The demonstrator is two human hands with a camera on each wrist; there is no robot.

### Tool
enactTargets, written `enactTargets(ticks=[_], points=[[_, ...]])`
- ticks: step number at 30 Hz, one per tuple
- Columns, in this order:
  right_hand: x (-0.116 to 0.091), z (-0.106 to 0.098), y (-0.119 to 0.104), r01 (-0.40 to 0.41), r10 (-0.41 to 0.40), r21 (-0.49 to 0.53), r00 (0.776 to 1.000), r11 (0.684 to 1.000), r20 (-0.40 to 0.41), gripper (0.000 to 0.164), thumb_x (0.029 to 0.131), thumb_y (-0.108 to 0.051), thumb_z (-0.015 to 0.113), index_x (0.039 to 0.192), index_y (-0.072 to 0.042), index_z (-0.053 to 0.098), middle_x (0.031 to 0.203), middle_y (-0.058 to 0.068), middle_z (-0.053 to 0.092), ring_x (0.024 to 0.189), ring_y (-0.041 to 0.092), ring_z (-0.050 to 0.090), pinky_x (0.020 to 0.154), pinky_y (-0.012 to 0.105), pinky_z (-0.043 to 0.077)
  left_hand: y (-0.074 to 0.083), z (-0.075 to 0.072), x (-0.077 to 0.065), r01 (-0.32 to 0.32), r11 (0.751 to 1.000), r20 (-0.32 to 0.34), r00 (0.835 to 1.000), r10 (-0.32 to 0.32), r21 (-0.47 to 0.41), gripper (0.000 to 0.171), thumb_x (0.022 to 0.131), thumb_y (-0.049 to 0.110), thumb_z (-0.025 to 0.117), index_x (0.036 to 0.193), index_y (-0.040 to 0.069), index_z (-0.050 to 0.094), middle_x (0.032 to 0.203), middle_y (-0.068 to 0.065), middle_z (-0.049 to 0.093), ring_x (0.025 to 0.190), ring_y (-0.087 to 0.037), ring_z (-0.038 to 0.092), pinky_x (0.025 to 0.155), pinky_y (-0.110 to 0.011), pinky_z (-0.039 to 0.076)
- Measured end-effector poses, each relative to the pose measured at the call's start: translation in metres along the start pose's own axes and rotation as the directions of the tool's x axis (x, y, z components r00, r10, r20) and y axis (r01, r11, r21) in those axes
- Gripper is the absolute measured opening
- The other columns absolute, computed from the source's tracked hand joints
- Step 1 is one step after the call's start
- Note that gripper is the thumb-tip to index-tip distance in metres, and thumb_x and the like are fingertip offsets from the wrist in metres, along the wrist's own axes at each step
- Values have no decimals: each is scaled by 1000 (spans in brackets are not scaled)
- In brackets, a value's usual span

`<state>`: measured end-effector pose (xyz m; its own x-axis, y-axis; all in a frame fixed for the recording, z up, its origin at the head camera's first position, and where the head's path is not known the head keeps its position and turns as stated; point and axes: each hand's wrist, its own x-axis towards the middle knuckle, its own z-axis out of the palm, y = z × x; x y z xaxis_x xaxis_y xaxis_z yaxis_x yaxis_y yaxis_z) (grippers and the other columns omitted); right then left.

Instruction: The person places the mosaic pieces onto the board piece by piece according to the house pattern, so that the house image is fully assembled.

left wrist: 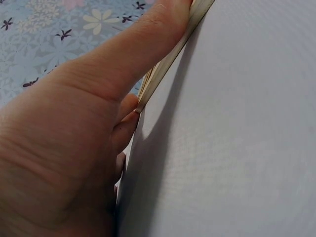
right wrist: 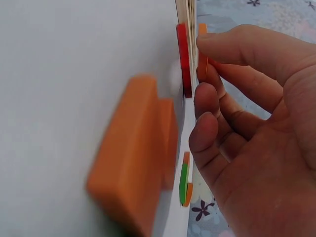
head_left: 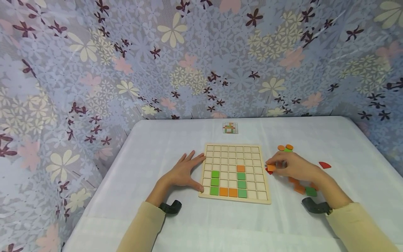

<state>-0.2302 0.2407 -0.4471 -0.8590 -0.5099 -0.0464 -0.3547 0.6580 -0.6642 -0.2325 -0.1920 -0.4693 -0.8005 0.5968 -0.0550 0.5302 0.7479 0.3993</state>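
A wooden grid board (head_left: 232,155) lies on the white-covered table. Light green, darker green and orange square tiles fill some of its lower cells. My left hand (head_left: 185,172) is spread at the board's left side, thumb and fingertips touching the edge; the left wrist view shows the thumb (left wrist: 143,42) against the rim. Just off the board's right edge, my right hand (head_left: 294,166) pinches an orange square tile (right wrist: 203,57) between thumb and fingers, raised a little. Beneath it a red piece (right wrist: 184,59) lies beside the board, partly hidden in the head view.
Behind the board lies a small pattern card (head_left: 230,128). Orange round pieces (head_left: 281,148) sit beyond my right hand. A red quarter-round piece (head_left: 325,165) lies farther right. Orange tiles (head_left: 299,189) and a green tile (head_left: 311,191) are scattered under the right forearm.
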Motion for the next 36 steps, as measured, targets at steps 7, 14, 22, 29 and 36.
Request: enactTargets(ticks=[7, 14, 22, 29, 36], points=[[8, 6, -8, 36, -36, -2, 999, 999, 7, 34, 84, -15, 75, 117, -12, 70, 100, -2, 62, 78, 19, 50, 63, 26, 46, 0, 0, 0, 4, 1000, -1, 1000, -4, 3, 123, 54, 81, 70, 154, 24, 25, 158, 11, 17, 146, -25, 1, 116, -46, -1], [17, 11, -19, 45, -46, 16, 999, 999, 26, 34, 84, -12, 75, 117, -10, 69, 93, 0, 59, 78, 19, 50, 63, 26, 45, 0, -1, 0, 7, 1000, 0, 1000, -7, 14, 124, 54, 81, 70, 154, 24, 25, 158, 12, 17, 146, -25, 1, 116, -46, -1], [34, 19, -29, 93, -91, -40, 995, 995, 42, 34, 84, -19, 76, 117, -14, 70, 95, -3, 60, 77, 16, 50, 62, 28, 43, 0, 0, 1, 3, 1000, -1, 1000, -3, 9, 123, 54, 81, 70, 154, 24, 25, 158, 11, 17, 146, -25, 1, 116, -47, -1], [43, 24, -38, 181, -179, -43, 983, 983, 52, 33, 86, -21, 75, 117, -13, 70, 98, -3, 61, 80, 17, 53, 67, 28, 46, -2, 1, 1, 10, 1000, 3, 1000, -10, 17, 124, 53, 83, 68, 154, 25, 24, 158, 13, 16, 146, -24, 1, 116, -45, -2], [51, 28, -43, 201, -199, -45, 979, 978, 44, 33, 86, -20, 74, 118, -12, 70, 97, -6, 61, 79, 13, 54, 68, 29, 49, -1, 1, 1, 19, 1000, 8, 1000, -19, 13, 124, 54, 83, 68, 154, 25, 24, 158, 13, 15, 146, -23, 1, 116, -45, -2]])
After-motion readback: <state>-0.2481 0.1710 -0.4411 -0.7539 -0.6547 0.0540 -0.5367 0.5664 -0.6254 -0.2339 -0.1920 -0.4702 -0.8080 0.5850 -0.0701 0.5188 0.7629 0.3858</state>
